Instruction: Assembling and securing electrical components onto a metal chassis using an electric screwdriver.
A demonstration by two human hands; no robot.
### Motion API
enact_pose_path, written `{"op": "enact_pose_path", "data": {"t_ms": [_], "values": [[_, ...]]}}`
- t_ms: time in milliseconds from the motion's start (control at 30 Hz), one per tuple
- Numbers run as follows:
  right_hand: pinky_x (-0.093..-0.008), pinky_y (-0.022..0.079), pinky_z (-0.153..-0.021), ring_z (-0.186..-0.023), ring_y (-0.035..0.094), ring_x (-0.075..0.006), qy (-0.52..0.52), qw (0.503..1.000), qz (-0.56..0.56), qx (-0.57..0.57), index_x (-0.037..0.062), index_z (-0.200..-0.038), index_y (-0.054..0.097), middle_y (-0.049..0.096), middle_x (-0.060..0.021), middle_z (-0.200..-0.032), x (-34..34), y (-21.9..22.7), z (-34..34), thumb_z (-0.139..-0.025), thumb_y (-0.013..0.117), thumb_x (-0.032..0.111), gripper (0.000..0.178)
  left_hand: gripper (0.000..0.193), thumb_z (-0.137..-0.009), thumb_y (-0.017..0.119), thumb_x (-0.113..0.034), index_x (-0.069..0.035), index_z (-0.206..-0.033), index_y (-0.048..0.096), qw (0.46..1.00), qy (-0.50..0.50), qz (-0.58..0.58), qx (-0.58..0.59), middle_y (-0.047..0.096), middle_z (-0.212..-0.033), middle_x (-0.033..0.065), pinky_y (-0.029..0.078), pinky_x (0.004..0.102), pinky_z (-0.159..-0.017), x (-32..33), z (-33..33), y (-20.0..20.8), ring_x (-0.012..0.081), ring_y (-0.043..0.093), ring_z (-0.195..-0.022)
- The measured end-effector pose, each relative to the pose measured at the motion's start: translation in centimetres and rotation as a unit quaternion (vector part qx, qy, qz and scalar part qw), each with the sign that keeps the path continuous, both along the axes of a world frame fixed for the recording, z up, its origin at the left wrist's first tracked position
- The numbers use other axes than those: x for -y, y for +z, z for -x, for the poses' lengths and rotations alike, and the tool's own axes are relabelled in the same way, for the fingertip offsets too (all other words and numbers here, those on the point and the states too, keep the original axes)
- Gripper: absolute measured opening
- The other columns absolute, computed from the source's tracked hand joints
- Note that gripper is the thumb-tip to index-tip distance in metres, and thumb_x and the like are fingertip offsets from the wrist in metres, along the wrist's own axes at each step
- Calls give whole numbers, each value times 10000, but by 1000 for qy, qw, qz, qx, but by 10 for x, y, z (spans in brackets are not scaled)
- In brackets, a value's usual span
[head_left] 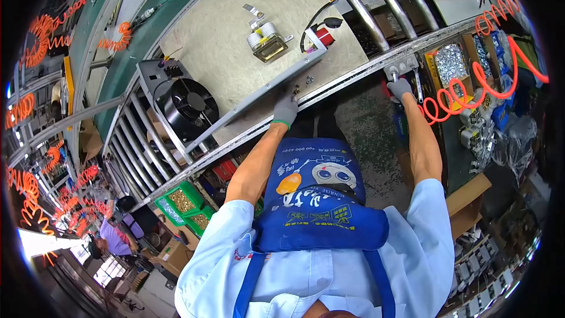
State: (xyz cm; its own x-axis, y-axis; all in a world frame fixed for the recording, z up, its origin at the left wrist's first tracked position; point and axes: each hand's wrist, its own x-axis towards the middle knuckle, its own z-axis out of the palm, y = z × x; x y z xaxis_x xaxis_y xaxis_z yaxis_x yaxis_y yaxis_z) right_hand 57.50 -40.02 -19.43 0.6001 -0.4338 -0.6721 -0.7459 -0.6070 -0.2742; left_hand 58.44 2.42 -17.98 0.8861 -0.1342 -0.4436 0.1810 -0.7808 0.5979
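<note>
My left hand (285,110), in a grey glove with a green cuff, is at the near edge of the worktable, beside a long grey metal bar (253,99). Several small screws (309,80) lie just beyond its fingertips; the fingers are too small to make out. Out to the right, my gloved right hand (401,88) closes at a grey plate with round holes (402,66) on the rail, its grip hiding whatever is in it. A wrench (419,85) hangs beside it. On the table are a transformer (269,46), a red part with wires (324,37) and a black fan (191,103) on a metal panel.
A yellow box of small metal parts (450,62) stands at the right, with a coiled orange air hose (471,103) across it. Green bins (182,200) of fasteners sit below the table's left part. Steel rollers (376,9) flank the table. Another person (115,238) is far left.
</note>
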Motion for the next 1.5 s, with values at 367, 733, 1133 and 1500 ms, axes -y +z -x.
{"op": "enact_pose_path", "data": {"t_ms": [367, 733, 1133, 1500], "values": [[-398, 541, -690, -865, 672, -316, -17, 975, -90, -200, -57, -987, 585, 658, -216, -947, -66, 20, 111, -680, 636, 149, 373, 467, -900, 528, -330, -123, -1315, 472, 994, -101, 0, 49, 549, -1199, 253, 446, 494, -893, -19, -7, -30, 435, 538, -1064], [-438, 480, -810, -970, 605, -433, 2, 996, -79, -41, -12, -1075, 516, 627, -282, -991, -139, 114, 176, -664, 659, 244, 505, 214, -824, 529, -143, -116, -1023, 602, 955, -250, -49, 153, 571, -997, 208, 485, 476, -754, -25, -19, -29, 387, 584, -931], [-408, 504, -767, -886, 654, -360, -4, 984, -143, 110, -6, -1014, 577, 657, -226, -914, -155, 199, 172, -705, 714, 240, 417, 214, -924, 484, -154, -21, -1059, 583, 995, 5, 86, 45, 611, -826, 170, 501, 386, -640, 14, -6, 4, 287, 608, -721], [-412, 491, -724, -826, 643, -356, 49, 971, -167, 167, 6, -948, 593, 643, -204, -846, -151, 209, 196, -710, 726, 262, 374, 219, -973, 509, -261, -48, -1003, 548, 698, 232, 586, -340, 518, -748, -9, 399, 199, -493, 68, 12, 94, 91, 485, -584]]}}
